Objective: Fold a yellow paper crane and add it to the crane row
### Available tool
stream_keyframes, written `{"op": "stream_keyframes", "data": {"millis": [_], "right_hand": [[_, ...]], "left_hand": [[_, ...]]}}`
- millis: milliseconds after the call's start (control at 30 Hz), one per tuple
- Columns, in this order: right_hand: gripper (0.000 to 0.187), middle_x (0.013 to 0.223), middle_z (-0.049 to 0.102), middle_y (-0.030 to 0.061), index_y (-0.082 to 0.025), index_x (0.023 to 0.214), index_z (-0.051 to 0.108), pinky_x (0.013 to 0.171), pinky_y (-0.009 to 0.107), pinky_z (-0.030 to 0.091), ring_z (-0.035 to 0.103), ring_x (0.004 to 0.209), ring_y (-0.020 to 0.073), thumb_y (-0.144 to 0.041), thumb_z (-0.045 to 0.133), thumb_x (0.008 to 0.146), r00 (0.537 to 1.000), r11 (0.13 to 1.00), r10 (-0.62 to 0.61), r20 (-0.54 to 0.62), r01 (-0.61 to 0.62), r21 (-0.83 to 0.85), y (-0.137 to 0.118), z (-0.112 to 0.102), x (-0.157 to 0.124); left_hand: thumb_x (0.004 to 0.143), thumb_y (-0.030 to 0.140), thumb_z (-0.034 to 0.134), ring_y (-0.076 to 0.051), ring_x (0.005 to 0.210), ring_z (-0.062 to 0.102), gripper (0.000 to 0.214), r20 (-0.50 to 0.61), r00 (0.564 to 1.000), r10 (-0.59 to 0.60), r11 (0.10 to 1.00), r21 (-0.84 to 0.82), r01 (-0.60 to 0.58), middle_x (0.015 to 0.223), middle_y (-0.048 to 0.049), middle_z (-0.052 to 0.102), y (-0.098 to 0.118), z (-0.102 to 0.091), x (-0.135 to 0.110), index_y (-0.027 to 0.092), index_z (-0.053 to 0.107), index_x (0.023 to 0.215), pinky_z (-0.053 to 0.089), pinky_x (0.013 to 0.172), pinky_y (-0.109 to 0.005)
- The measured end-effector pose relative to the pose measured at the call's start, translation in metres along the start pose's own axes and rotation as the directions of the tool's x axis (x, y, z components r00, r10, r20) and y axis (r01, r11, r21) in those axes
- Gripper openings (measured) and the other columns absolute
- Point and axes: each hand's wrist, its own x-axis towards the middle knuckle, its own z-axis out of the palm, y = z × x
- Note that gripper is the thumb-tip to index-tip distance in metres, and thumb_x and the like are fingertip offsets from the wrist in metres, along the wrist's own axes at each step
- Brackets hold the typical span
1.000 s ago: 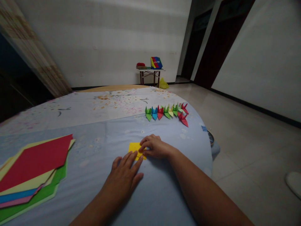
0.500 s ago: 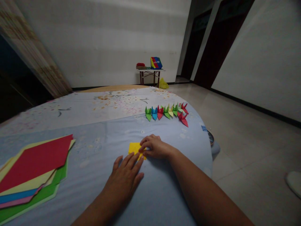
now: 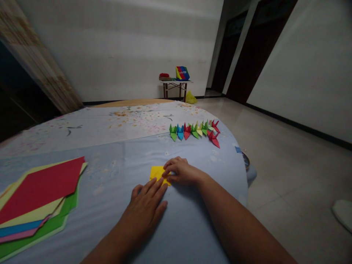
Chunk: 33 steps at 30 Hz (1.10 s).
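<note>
A small square of folded yellow paper (image 3: 156, 172) lies on the blue part of the tablecloth in front of me. My left hand (image 3: 148, 201) rests at its near edge, fingers stretched out and tips pressing on the paper. From the right, my right hand (image 3: 180, 171) reaches in with curled fingers, thumb and fingertips closed at the paper's right side. These fingers cover that edge, so the fold under them is hidden.
Several origami cranes (image 3: 187, 131) in green, blue, red and yellow stand in a row farther back. At left lies a stack of coloured paper sheets (image 3: 52, 187), red on top. The round table's edge curves along the right, beside a stool (image 3: 250, 174).
Both hands keep nearly the same place on the yellow paper. The left hand has shifted very slightly; nothing else has visibly moved.
</note>
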Motion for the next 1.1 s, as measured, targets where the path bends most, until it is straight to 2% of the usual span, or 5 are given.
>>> {"op": "stream_keyframes", "data": {"millis": [200, 567, 867, 1100], "right_hand": [[0.02, 0.113, 0.058, -0.0007, -0.031, 0.093, 0.067, 0.091, 0.042, 0.028, 0.044, 0.107, 0.0222, -0.027, 0.065, 0.074, 1.0, 1.0, 0.015, 0.006, -0.015, -0.007, 0.0007, 0.0009, 0.0014], [0.02, 0.113, 0.057, -0.0002, -0.031, 0.094, 0.067, 0.091, 0.042, 0.029, 0.043, 0.106, 0.0224, -0.026, 0.064, 0.074, 1.0, 1.0, 0.024, 0.003, -0.024, -0.008, -0.0005, 0.0018, 0.0012], [0.02, 0.113, 0.057, -0.0001, -0.03, 0.094, 0.067, 0.093, 0.042, 0.028, 0.043, 0.107, 0.0223, -0.028, 0.063, 0.074, 1.0, 1.0, 0.022, -0.002, -0.022, -0.009, -0.0013, 0.0023, -0.0013], [0.031, 0.113, 0.056, 0.0003, -0.034, 0.104, 0.063, 0.092, 0.042, 0.028, 0.043, 0.105, 0.0221, -0.031, 0.065, 0.073, 1.0, 0.999, 0.018, -0.005, -0.018, -0.036, -0.0001, 0.0051, -0.0006]], "left_hand": [[0.091, 0.042, 0.03, -0.027, 0.126, 0.036, 0.045, 0.029, 0.999, -0.029, 1.0, 0.005, 0.029, 0.139, -0.0059, 0.043, 0.0042, -0.002, 0.0013, 0.027, 0.041, 0.132, 0.027, 0.097, -0.047], [0.091, 0.04, 0.031, -0.028, 0.128, 0.032, 0.041, 0.031, 0.999, -0.022, 1.0, 0.008, 0.022, 0.141, -0.0055, 0.039, 0.0068, -0.0022, 0.0005, 0.034, 0.041, 0.131, 0.027, 0.095, -0.05], [0.091, 0.037, 0.032, -0.028, 0.128, 0.031, 0.041, 0.012, 0.999, -0.032, 0.999, -0.02, 0.032, 0.142, -0.0055, 0.036, 0.0048, 0.0026, 0.0004, 0.034, 0.039, 0.132, 0.026, 0.097, -0.05], [0.091, 0.037, 0.033, -0.03, 0.13, 0.029, 0.041, 0.011, 0.999, -0.043, 0.999, -0.03, 0.044, 0.141, -0.0046, 0.039, 0.0071, -0.0007, 0.0013, 0.036, 0.039, 0.131, 0.022, 0.098, -0.056]]}}
